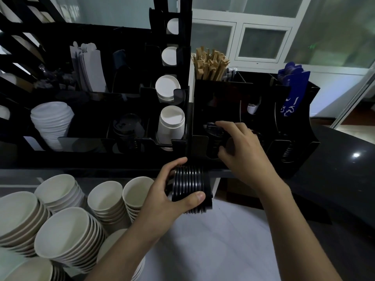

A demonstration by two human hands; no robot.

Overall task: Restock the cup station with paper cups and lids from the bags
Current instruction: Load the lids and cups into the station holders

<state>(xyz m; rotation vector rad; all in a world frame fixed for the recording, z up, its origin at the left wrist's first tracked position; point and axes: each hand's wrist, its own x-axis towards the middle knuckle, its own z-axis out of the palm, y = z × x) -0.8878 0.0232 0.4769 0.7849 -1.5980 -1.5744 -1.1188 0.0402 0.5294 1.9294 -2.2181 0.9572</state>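
Note:
My left hand (pixel 172 191) grips a stack of black lids (pixel 189 187) held sideways in front of the black cup station (pixel 178 147). My right hand (pixel 241 147) reaches into the station's right-hand slot, fingers curled around a black lid stack (pixel 213 136) standing there. White paper cups (pixel 172 123) fill the column of round holders at the centre of the station. A stack of white lids (pixel 51 120) stands in the left compartment, and another black lid stack (pixel 126 128) sits in the middle one. Several stacks of paper cups (pixel 67 230) lie at the lower left.
Brown wooden stirrers (pixel 209 64) stand in the top of the right organiser, with blue sachets (pixel 292 86) at its far right. White sleeves (pixel 89 67) stand in the upper left compartment. A dark counter (pixel 345 169) runs to the right; a white surface (pixel 203 240) lies below my hands.

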